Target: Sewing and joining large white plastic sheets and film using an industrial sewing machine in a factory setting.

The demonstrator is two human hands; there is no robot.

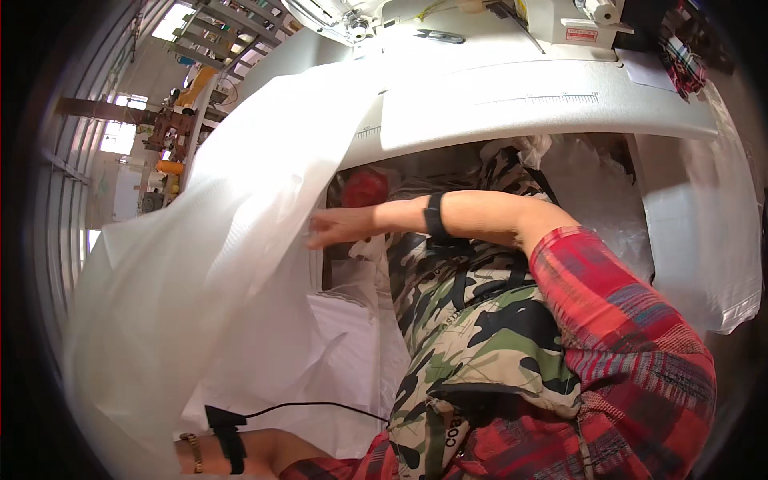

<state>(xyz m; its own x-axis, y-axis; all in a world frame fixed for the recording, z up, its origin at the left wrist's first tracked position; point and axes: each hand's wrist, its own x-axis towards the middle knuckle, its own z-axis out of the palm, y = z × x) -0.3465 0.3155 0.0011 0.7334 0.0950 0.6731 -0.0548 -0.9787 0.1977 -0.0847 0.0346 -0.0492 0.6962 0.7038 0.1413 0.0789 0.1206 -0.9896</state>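
A large white, see-through sheet (216,208) hangs over the left part of the white sewing machine table (512,104) and falls toward me. Reaching across my body, my right hand (340,227) is at the sheet's near edge, just below the table front. Its fingers are bent against that edge and seem closed on it; the fingertips are slightly smeared. At the lower left, my left wrist shows with a gold-coloured band (192,452) and a black strap (230,450). The sheet hides my left hand and its fingers.
On the machine bed lie thread snips (440,36), near the machine head (352,24). A red round object (366,188) sits below the table edge. More white material (344,336) is on my left, and clear plastic-like sheeting (712,224) hangs at the right. A black cable (320,404) crosses near my left arm.
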